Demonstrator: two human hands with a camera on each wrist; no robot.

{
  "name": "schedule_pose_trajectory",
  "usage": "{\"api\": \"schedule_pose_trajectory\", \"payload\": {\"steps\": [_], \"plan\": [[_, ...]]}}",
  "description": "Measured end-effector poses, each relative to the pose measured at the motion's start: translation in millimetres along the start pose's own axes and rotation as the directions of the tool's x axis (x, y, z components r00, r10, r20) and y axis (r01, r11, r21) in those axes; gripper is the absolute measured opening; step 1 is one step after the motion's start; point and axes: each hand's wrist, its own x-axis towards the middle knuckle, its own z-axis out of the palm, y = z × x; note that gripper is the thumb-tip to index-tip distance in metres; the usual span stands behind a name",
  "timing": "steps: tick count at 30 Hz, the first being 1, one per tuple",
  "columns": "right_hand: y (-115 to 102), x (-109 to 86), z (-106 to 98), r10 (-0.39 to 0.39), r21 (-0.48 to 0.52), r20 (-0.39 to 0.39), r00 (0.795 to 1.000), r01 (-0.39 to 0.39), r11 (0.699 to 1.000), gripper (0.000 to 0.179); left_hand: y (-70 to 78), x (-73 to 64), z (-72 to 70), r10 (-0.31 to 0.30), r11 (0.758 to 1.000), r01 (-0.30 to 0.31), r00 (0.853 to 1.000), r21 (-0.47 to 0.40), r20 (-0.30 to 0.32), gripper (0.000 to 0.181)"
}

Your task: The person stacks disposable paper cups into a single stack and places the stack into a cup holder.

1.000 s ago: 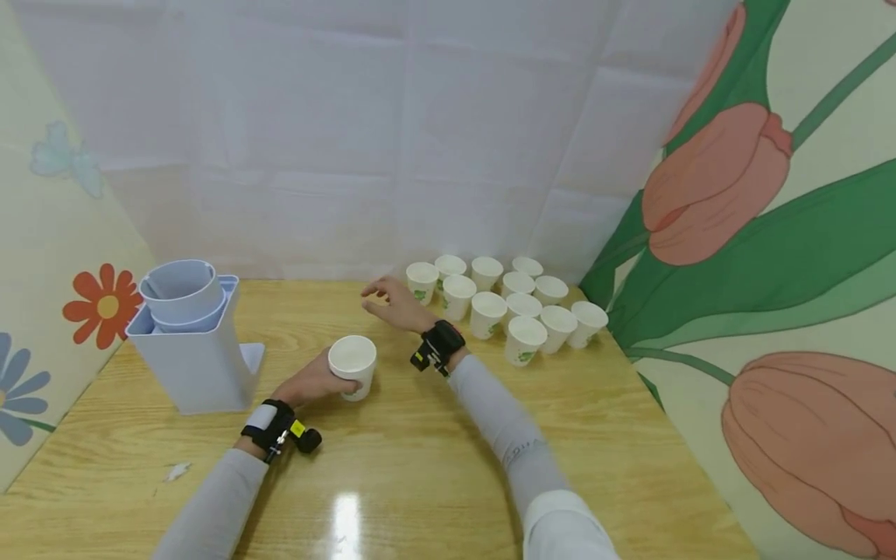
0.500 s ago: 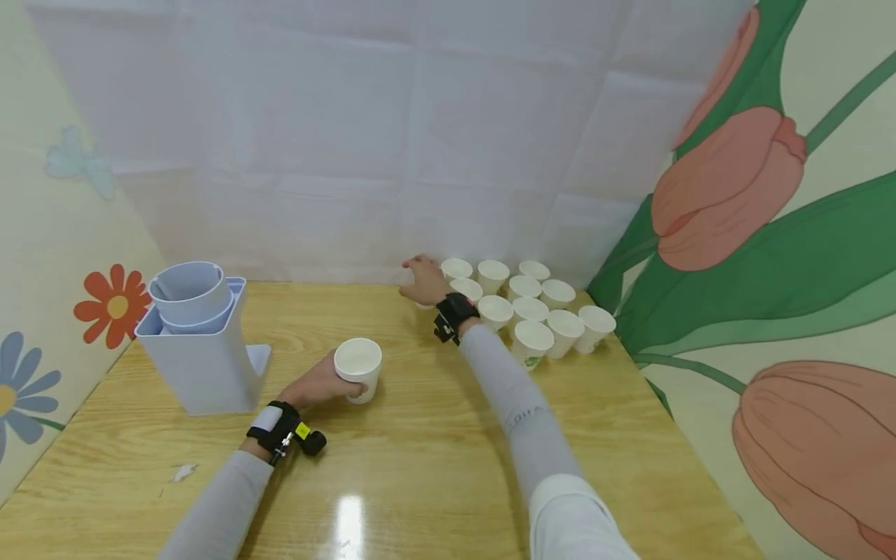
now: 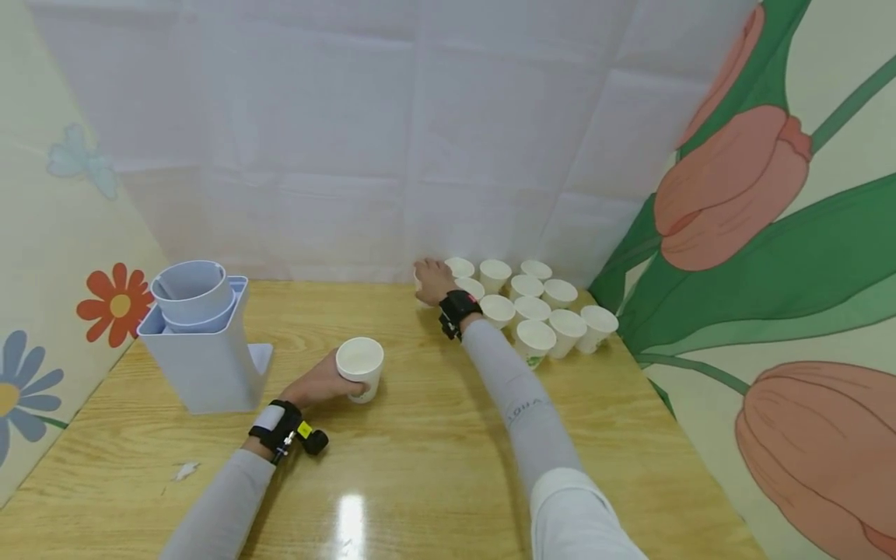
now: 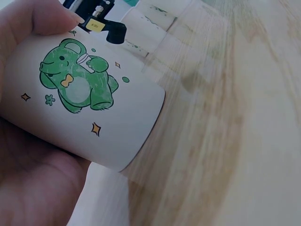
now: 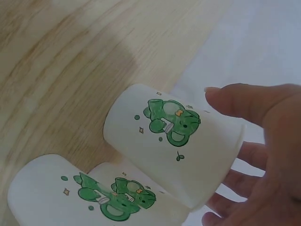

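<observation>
While a red flower (image 3: 115, 303) and a blue flower (image 3: 28, 381) decorate the wall at the far left, a pale blue bin (image 3: 210, 373) stands on the wooden bench (image 3: 420, 474), a round vessel (image 3: 192, 299) of the same colour set in its open top. Nearer the person, a small white patch (image 3: 185, 471) shows on the wood. Next comes the left arm in a grey sleeve (image 3: 220, 509), with a black wrist strap (image 3: 276, 426). The left hand (image 3: 318, 381) holds a paper cup (image 3: 365, 377), mouth up, its grip wrapped round the side; a green cartoon animal with a yellow bow is printed there. Well apart to the right, at the back of the bench near the white sheet (image 3: 294, 117), the right hand (image 3: 434, 281) has its thumb and fingers about the leftmost cup (image 5: 164, 136) of a cluster, near the rim; I cannot tell whether that grip is pressing on it. The cluster's 11 other cups (image 3: 535, 342) stand close together, mouths up, to the right of it. Large pink tulips (image 3: 735, 187) with green leaves cover the right wall.
</observation>
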Motion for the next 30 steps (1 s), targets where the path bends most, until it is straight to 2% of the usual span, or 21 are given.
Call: {"api": "schedule_pose_trajectory", "payload": {"steps": [4, 11, 16, 21, 27, 30], "plan": [[1, -1.0, -6, -0.004, -0.021, 0.008, 1.0, 0.005, 1.0, 0.066, 0.9, 0.5, 1.1, 0.004, 1.0, -0.004, 1.0, -0.003, 0.002, 0.079], [-5, -12.0, -14, 0.027, 0.059, 0.009, 1.0, -0.028, 0.998, 0.065, -1.2, 2.9, 0.9, 0.009, 1.0, -0.009, 1.0, -0.004, 0.014, 0.077], [-10, -20.7, -10, -0.008, 0.113, -0.055, 0.998, 0.014, 0.993, 0.067, -1.4, 3.0, 1.1, 0.015, 1.0, -0.015, 1.0, -0.005, 0.018, 0.077], [-12, -31.9, -2, -0.04, 0.173, -0.144, 0.989, 0.065, 0.983, 0.066, -2.0, 2.8, 0.8, 0.031, 1.0, -0.031, 0.999, -0.001, 0.01, 0.077], [-18, -52.5, 5, -0.054, 0.292, -0.242, 0.969, 0.126, 0.948, 0.065, -2.5, 2.8, -0.4, 0.038, 0.999, -0.038, 0.999, -0.008, 0.009, 0.077], [-21, -63.2, 10, -0.062, 0.334, -0.313, 0.948, 0.171, 0.927, 0.067, -2.7, 2.8, -0.6, 0.022, 1.0, -0.021, 1.0, -0.015, 0.01, 0.076]]}}
